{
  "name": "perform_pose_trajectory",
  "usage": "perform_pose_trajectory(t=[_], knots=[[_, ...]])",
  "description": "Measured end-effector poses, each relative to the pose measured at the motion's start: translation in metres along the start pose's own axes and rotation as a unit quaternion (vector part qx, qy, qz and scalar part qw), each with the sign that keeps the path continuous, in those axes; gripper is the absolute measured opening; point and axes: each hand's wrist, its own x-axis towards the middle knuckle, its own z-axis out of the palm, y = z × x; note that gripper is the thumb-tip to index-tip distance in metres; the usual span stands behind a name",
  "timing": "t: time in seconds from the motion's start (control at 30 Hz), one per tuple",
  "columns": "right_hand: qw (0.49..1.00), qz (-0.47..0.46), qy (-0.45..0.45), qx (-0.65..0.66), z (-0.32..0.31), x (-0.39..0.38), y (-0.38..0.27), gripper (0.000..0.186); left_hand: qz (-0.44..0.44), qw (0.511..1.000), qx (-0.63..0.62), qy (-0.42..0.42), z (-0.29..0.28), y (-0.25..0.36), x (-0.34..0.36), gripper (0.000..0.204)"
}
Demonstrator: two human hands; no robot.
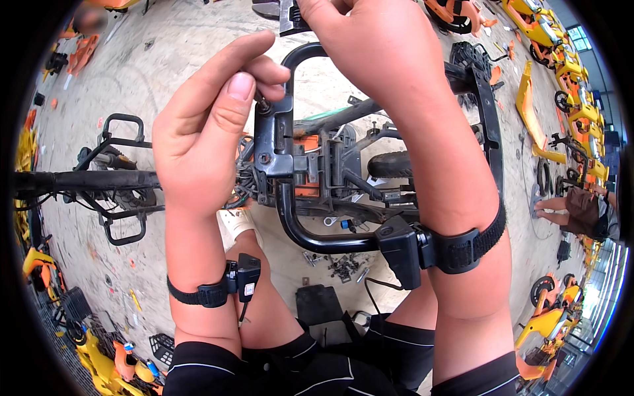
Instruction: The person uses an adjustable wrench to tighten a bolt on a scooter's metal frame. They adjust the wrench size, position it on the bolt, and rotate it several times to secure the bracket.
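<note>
My right hand (pixel 376 39) is at the top, closed round an adjustable wrench (pixel 290 18); only the wrench's dark jaw end with fine marks shows beside my thumb. My left hand (pixel 211 112) is left of it, the index finger stretched and the others curled. Its thumb and curled fingers close on the upper end of a dark bolt (pixel 263 103), which stands in a bracket (pixel 274 142) on a black tubular frame (pixel 330 243). The bolt's top is hidden by the fingers. The frame loops under my right forearm.
Beneath lies a stripped scooter chassis with a black tyre (pixel 389 165) and orange parts. Loose bolts (pixel 343 266) and a ring spanner (pixel 329 221) lie on the concrete floor. A black stem with handles (pixel 79 179) extends left. Yellow scooters (pixel 578 86) line the right, where another person (pixel 584 214) is.
</note>
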Motion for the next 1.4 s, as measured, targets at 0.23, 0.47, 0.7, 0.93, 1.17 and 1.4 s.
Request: perform_pose_trajectory(t=[0.23,0.47,0.7,0.93,1.17,1.4], knots=[[1.000,-0.010,-0.013,0.001,-0.006,0.001,0.001,0.046,-0.009,1.000,0.017,0.020,0.005,-0.001,-0.004,0.030],[1.000,0.010,-0.023,-0.002,-0.007,0.001,-0.004,0.048,-0.029,0.997,-0.070,0.026,0.001,-0.006,-0.002,0.027],[0.986,-0.092,-0.059,0.124,0.006,0.013,0.022,0.049,-0.098,0.990,-0.103,0.026,-0.001,-0.012,-0.009,0.022],[0.974,-0.098,-0.144,0.145,0.004,0.020,0.034,0.065,-0.120,0.982,-0.140,0.040,0.004,-0.016,-0.017,0.017],[0.962,-0.095,-0.228,0.115,-0.005,0.021,0.039,0.065,-0.108,0.977,-0.172,0.065,0.010,-0.018,-0.021,0.017],[0.962,-0.098,-0.240,0.082,-0.009,0.018,0.033,0.060,-0.110,0.986,-0.094,0.077,0.013,-0.014,-0.022,0.020]])
